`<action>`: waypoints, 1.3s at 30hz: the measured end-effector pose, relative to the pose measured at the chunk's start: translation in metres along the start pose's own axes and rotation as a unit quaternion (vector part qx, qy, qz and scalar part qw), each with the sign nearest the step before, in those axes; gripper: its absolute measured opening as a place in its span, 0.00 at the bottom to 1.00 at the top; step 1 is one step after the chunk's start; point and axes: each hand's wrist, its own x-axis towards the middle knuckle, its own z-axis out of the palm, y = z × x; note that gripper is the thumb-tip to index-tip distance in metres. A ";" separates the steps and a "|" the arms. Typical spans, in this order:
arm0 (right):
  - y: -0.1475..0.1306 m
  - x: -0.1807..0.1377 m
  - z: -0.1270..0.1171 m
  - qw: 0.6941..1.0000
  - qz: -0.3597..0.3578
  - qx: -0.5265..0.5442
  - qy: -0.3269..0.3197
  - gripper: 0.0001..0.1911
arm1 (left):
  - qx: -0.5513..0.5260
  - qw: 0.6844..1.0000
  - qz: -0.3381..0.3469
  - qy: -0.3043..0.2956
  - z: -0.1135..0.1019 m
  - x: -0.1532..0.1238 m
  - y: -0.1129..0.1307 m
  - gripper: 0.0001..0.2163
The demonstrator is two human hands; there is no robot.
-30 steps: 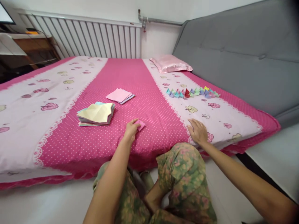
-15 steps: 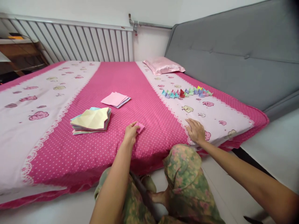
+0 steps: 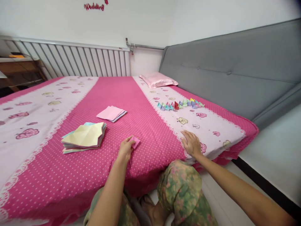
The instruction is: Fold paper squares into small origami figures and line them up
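Observation:
Between the thumb and fingers of my left hand [image 3: 126,148] is a small folded piece of pink paper [image 3: 135,142], held just over the dotted part of the bedspread [image 3: 150,163]. My right hand [image 3: 191,144] lies flat on the white printed strip near the bed's front edge, fingers stretched out and holding nothing. To the left is a thick stack of paper sheets [image 3: 84,136] with a creased yellow one on top. Behind it sits a smaller pile of square paper [image 3: 111,113], pink uppermost. Beyond my right hand stand several small folded paper pieces [image 3: 176,105] in many colours.
A pink satin pillow [image 3: 158,80] lies at the far right of the bed, against the grey padded headboard [image 3: 225,66]. A white radiator [image 3: 82,61] runs along the back wall. My knees in patterned trousers [image 3: 180,188] touch or nearly touch the bed's front edge.
The view has tilted up, bringing red lettering on the wall into sight. Both hands keep nearly the same pose on the bed, the left still pinching the pink paper.

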 end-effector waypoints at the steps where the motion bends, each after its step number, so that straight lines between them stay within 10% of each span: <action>1: 0.000 0.000 0.001 1.000 -0.001 0.001 0.002 0.20 | -0.002 1.000 0.002 -0.002 -0.001 -0.001 0.000 0.13; 20: 0.001 0.003 0.002 1.000 -0.007 0.003 -0.004 0.20 | 0.014 0.999 0.043 -0.020 -0.011 -0.017 -0.005 0.10; 30: 0.006 0.005 0.011 0.997 0.010 0.080 0.005 0.20 | 0.088 0.995 0.037 -0.004 0.035 0.016 0.032 0.04; 35: -0.004 0.060 -0.009 0.943 0.154 0.282 -0.083 0.16 | 0.105 0.986 0.111 -0.065 0.084 0.067 0.063 0.06; 39: -0.043 0.157 -0.033 0.887 0.132 0.430 -0.106 0.16 | 0.100 0.974 0.158 -0.124 0.122 0.103 0.078 0.10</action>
